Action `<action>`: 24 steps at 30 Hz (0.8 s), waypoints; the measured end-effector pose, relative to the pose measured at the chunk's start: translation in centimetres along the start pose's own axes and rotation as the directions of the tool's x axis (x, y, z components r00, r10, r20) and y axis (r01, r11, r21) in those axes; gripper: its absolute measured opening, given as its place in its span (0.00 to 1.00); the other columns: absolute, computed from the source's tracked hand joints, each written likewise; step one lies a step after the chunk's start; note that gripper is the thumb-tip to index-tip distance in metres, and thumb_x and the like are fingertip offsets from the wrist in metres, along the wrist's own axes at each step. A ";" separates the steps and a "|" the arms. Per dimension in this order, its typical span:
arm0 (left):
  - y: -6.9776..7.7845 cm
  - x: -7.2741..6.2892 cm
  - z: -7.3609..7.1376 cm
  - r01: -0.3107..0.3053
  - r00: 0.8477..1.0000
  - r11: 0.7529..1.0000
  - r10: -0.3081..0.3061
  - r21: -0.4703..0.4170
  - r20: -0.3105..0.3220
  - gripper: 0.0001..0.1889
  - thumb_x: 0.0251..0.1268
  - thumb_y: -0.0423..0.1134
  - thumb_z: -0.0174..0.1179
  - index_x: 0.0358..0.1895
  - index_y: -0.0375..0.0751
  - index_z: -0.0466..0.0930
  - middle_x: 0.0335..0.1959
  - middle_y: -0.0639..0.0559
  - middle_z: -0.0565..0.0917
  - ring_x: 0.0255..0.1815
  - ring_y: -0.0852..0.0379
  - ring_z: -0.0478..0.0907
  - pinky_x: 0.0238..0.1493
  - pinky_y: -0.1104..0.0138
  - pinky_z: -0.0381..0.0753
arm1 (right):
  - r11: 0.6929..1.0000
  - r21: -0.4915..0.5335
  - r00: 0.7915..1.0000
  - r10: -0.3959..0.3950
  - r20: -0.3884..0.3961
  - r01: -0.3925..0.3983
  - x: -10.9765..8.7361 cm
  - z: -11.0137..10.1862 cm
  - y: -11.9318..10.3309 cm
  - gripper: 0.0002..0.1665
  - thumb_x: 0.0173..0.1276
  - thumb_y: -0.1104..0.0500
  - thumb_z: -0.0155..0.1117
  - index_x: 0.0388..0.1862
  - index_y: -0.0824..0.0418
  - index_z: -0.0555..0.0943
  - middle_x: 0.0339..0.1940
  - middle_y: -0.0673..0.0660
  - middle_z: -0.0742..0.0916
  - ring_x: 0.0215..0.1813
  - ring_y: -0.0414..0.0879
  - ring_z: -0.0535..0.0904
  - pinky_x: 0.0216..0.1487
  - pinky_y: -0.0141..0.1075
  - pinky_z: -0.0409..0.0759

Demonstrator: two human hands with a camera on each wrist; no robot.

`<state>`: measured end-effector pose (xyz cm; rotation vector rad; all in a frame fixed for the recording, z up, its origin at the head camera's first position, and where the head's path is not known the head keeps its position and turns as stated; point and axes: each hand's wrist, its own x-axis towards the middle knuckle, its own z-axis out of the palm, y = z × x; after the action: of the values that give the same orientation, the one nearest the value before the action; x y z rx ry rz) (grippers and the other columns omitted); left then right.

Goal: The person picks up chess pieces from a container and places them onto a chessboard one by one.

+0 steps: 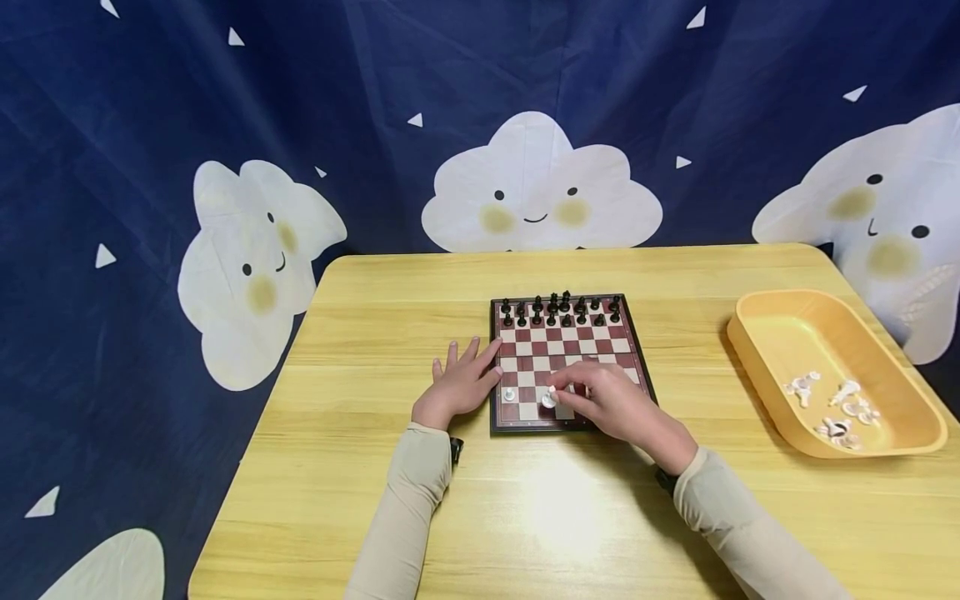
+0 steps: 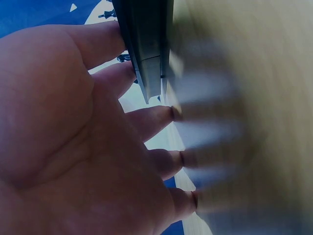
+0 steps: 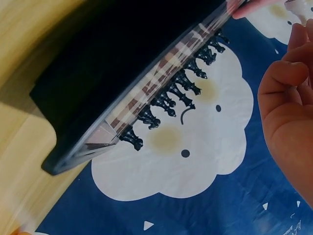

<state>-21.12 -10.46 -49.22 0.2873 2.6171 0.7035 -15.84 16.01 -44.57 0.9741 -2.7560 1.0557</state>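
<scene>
A chessboard (image 1: 532, 336) with dark red and white squares lies on the table in the head view. Thumb and fingers of my right hand (image 1: 613, 402) pinch a white chess piece (image 1: 549, 400) over the near rows. To its left, another white piece (image 1: 509, 394) stands on a square. My left hand (image 1: 461, 385) has its fingers spread, with the thumb and index finger against the board's left edge. That dark board edge (image 2: 149, 49) shows in the left wrist view. In the right wrist view, a white piece (image 3: 299, 11) is partly visible at the fingertips.
Black chess pieces (image 1: 566, 320) stand in two rows along the board's far side. An orange tray (image 1: 765, 400) with several white pieces (image 1: 846, 392) sits at the table's right. Behind the wooden table (image 1: 375, 333) hangs a blue curtain (image 1: 375, 83) with clouds.
</scene>
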 end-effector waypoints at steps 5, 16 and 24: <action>0.0 0.0 0.0 -0.001 1.000 1.000 0.001 -0.006 -0.004 0.31 0.84 0.60 0.38 0.85 0.70 0.45 0.86 0.49 0.41 0.84 0.37 0.25 0.76 0.36 0.25 | 1.000 -0.003 1.000 0.019 -0.009 -0.019 0.1 0.0 0.0 0.08 0.73 0.61 0.69 0.48 0.60 0.90 0.44 0.50 0.91 0.44 0.43 0.86 0.45 0.43 0.85; 0.1 -0.2 -0.1 0.000 1.000 1.000 0.000 -0.001 0.000 0.31 0.84 0.59 0.37 0.85 0.69 0.44 0.86 0.49 0.41 0.84 0.37 0.24 0.77 0.36 0.25 | 0.999 -0.009 0.999 0.049 -0.004 -0.049 0.3 -0.5 0.1 0.11 0.74 0.60 0.68 0.51 0.61 0.89 0.46 0.52 0.92 0.46 0.46 0.86 0.48 0.46 0.85; 0.3 -0.3 -0.3 0.009 1.000 1.000 -0.009 -0.004 0.013 0.31 0.84 0.60 0.36 0.85 0.70 0.44 0.87 0.50 0.40 0.84 0.39 0.23 0.77 0.37 0.25 | 0.998 -0.003 0.998 0.066 -0.008 -0.066 0.3 -0.8 0.1 0.11 0.75 0.60 0.68 0.51 0.62 0.89 0.47 0.53 0.92 0.47 0.46 0.87 0.50 0.48 0.85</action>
<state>-20.99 -10.44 -48.79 0.2777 2.6024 0.7010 -16.26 16.37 -43.96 0.8821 -2.8008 1.0614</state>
